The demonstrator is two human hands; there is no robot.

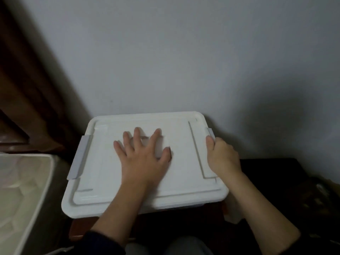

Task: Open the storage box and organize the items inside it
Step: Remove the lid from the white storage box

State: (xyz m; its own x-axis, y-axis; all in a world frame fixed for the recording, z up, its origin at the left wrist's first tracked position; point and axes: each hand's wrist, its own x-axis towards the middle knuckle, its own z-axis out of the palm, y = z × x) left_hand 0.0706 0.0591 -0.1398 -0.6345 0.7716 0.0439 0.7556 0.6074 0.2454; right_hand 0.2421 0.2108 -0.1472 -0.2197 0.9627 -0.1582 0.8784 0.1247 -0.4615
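Observation:
A white plastic storage box with its lid on stands against the wall on a reddish-brown stool. A grey latch is folded over the lid's left edge. My left hand lies flat on the middle of the lid, fingers spread. My right hand is at the lid's right edge, its fingers curled over the grey right latch, thumb on top. What is inside the box is hidden.
A grey wall rises right behind the box. A mattress corner lies at the lower left, dark wooden furniture above it. A dark surface with dim clutter is to the right. My knees are below the stool.

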